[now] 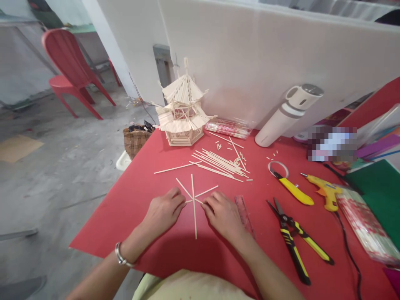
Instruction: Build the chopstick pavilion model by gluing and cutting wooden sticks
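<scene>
Three thin wooden sticks [195,221] cross at one point on the red tabletop [131,216], making a six-armed star. With its fingers pinched, my left hand [167,207] holds the lower left end of one slanting stick. Opposite it, my right hand [221,210] is closed on the lower right end of the other slanting stick. The third stick runs up and down between my hands. A clear ruler [243,211] lies beside my right hand, partly hidden by the wrist. Beyond the star is a loose pile of similar sticks [218,162].
A stick-built pagoda model [184,112] stands at the back left, near a packet of sticks [229,128]. To the right are a white flask [279,118], a roll of tape [278,163], a yellow cutter [295,189], pruning shears [290,225] and a corded glue gun [326,191].
</scene>
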Demonstrator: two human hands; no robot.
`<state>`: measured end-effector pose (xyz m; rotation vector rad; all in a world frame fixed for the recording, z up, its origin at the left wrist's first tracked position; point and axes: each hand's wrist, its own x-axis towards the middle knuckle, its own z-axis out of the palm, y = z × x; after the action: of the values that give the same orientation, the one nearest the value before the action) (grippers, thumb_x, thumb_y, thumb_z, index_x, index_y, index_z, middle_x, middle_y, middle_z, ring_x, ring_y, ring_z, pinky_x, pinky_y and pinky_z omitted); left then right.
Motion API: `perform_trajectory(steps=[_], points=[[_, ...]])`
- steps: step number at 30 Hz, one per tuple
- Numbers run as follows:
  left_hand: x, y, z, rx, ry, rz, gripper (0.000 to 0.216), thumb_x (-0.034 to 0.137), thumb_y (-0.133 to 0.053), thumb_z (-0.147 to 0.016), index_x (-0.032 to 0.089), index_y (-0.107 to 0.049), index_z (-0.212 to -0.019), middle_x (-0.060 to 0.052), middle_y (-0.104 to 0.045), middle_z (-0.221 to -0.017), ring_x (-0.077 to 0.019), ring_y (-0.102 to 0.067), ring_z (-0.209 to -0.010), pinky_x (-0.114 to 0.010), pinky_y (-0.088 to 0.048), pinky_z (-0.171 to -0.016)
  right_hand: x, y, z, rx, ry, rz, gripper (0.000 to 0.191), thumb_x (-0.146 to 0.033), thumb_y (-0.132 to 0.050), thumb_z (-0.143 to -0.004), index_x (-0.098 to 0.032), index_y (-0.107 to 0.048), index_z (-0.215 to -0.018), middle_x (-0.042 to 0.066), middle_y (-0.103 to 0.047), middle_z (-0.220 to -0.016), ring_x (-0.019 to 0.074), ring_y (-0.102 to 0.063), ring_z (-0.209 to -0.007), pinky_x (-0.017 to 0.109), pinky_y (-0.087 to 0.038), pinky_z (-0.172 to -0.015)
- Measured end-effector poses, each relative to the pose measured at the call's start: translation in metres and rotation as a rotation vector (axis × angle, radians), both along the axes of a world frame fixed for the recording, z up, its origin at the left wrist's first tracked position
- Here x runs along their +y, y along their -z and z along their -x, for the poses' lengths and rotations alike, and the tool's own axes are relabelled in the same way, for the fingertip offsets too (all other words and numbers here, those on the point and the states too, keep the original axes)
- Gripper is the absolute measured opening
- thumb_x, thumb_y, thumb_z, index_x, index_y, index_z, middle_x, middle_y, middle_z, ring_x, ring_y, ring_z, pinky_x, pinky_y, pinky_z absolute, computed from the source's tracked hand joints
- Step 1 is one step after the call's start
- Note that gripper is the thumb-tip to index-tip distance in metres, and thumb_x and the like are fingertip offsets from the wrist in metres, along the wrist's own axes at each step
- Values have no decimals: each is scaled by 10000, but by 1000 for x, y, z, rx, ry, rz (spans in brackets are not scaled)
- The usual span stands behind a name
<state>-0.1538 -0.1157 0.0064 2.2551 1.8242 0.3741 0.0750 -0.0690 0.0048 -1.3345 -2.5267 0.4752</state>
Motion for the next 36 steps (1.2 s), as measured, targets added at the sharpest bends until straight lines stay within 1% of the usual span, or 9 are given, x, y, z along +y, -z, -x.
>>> perform_trajectory(steps=[4, 8, 13, 18, 22, 26, 30, 33, 36], points=[[2, 0, -4, 4, -5, -13, 305, 294, -430, -1033, 202, -687, -897, -46, -663, -948, -133, -605, -684, -239, -324, -526, -2, -1, 1, 15, -4, -25, 213, -332, -544, -1024, -224, -700, -926, 36, -656, -930, 184, -596, -892, 293, -387, -761], [0, 1, -1, -6, -6, -29, 326, 348, -428, -1038, 211, -693, -907, -40, -670, -966, -130, -613, -684, -242, -341, -532, -10, -5, -12, 56, 31, -51, 187, -338, -553, -1021, -239, -711, -1009, 34, -678, -951, 183, -610, -910, 290, -398, -802], [6, -1, 9, -18, -25, -78, 332, 350, -421, -1035, 224, -706, -921, -32, -688, -1005, -136, -644, -727, -242, -372, -551, -25, -10, -59, 126, 149, -169, 225, -309, -509, -1032, -237, -713, -971, 29, -690, -904, 179, -637, -898, 277, -424, -827], [15, -4, 10, -21, -39, -136, 349, 351, -419, -1029, 222, -714, -895, -35, -701, -1005, -140, -652, -727, -242, -385, -546, -44, -10, -104, 116, 311, -222, 268, -353, -488, -1039, -222, -711, -970, 38, -709, -909, 179, -663, -862, 276, -447, -816], [11, -7, 2, -29, -23, -164, 331, 326, -434, -1018, 225, -716, -879, -35, -705, -991, -141, -659, -737, -238, -409, -561, -50, -6, -102, 160, 316, -186, 278, -374, -484, -1040, -230, -710, -968, 28, -714, -909, 169, -676, -863, 266, -464, -811], [4, -6, -5, -80, -79, -226, 309, 315, -458, -1006, 227, -718, -864, -35, -714, -1010, -149, -675, -788, -241, -444, -602, -57, -3, -95, 100, 301, -197, 282, -402, -473, -1038, -241, -703, -1062, 50, -712, -998, 193, -672, -937, 286, -477, -831], [5, 4, -5, -233, -203, -331, 268, 337, -508, -974, 216, -725, -874, -42, -723, -1004, -156, -685, -838, -245, -505, -693, -76, 5, -110, -48, 405, -298, 324, -475, -502, -1005, -239, -694, -1117, 81, -687, -1054, 239, -648, -973, 327, -488, -816], [11, 11, -2, -319, -261, -359, 241, 340, -536, -943, 211, -726, -871, -37, -722, -984, -143, -660, -783, -244, -500, -665, -95, 14, -122, -110, 474, -330, 349, -496, -518, -984, -232, -684, -1141, 87, -671, -1059, 249, -630, -965, 335, -492, -785], [14, 12, 1, -346, -300, -373, 234, 339, -545, -919, 204, -721, -843, -30, -721, -947, -130, -620, -707, -247, -483, -647, -110, 24, -124, -111, 514, -323, 310, -449, -513, -990, -238, -680, -1144, 84, -668, -1056, 245, -612, -954, 332, -483, -768]])
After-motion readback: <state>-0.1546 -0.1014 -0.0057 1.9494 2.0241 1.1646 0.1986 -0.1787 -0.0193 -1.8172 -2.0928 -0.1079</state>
